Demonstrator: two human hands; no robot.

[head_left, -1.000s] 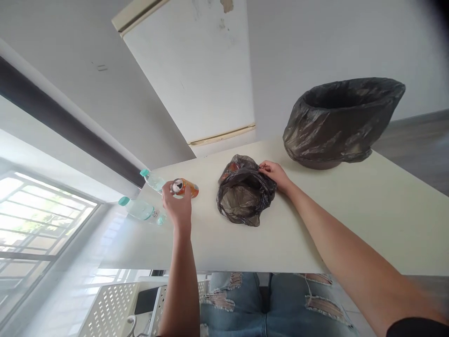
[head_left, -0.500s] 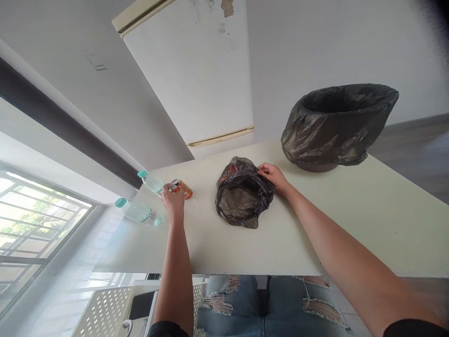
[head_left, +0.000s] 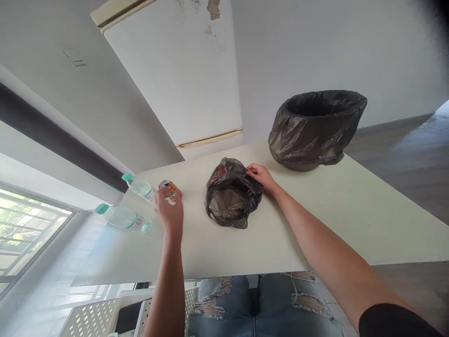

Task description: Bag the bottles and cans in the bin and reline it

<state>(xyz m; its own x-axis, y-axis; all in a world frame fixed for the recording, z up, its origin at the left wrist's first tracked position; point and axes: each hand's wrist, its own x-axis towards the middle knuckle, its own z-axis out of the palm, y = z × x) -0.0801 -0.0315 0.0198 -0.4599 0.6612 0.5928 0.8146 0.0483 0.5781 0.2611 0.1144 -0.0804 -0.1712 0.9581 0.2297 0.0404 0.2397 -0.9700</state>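
Orange can point(head_left: 171, 193): at the left hand point(head_left: 169, 210), well apart from the right hand point(head_left: 261, 178); between far bottle point(head_left: 140, 187) and black bag point(head_left: 228, 206);
Left fingers: curled about it; whether gripping, I cannot tell;
Right fingers: pinching the bag's rim

Left to right on the table point(head_left: 351, 210): bottles point(head_left: 121, 217), can point(head_left: 173, 191), bag point(head_left: 229, 203); farther back, lined bin point(head_left: 310, 135)

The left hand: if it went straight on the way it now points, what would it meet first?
The left hand would most likely meet the orange can first, directly before it; depth is unclear, so I cannot tell whether they already touch.
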